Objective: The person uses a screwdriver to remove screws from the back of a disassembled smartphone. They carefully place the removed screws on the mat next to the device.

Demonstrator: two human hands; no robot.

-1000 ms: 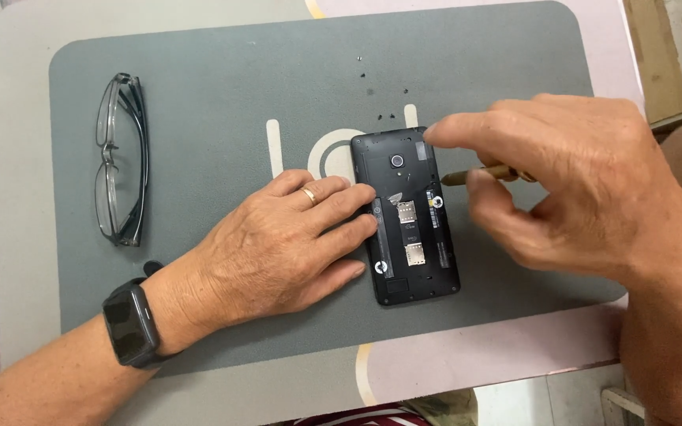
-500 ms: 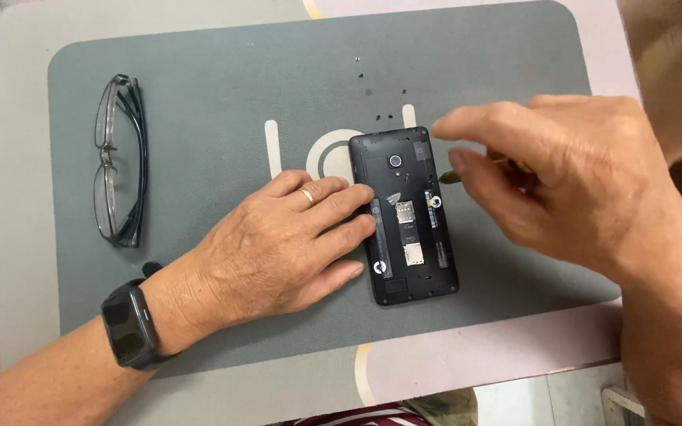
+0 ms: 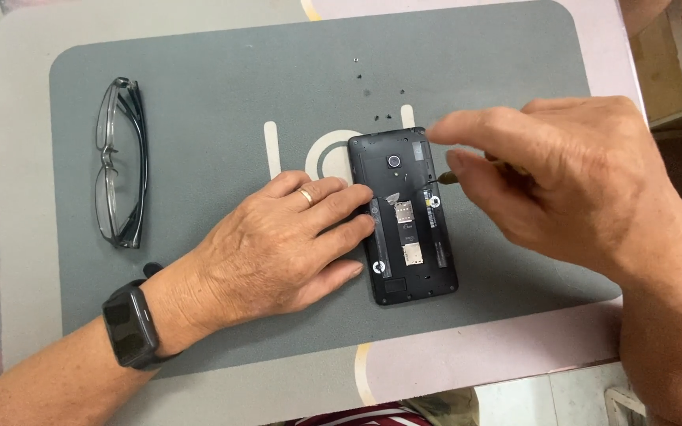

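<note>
On grey mat (image 3: 199, 95), opened black phone (image 3: 404, 217) lies back-side up. Left hand (image 3: 278, 252) flat, fingers (image 3: 341, 197) spread, pressing phone's left edge. Right hand (image 3: 570, 173) fingers pinched on thin tool (image 3: 436, 180), tip touching phone's right edge. Loose screws (image 3: 366, 92) above phone; glasses (image 3: 120, 162) far left.

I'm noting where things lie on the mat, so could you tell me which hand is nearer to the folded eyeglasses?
Left. The left hand rests flat on the grey mat, right of the eyeglasses, steadying the opened phone. The right hand is beyond the phone, farther away.
</note>
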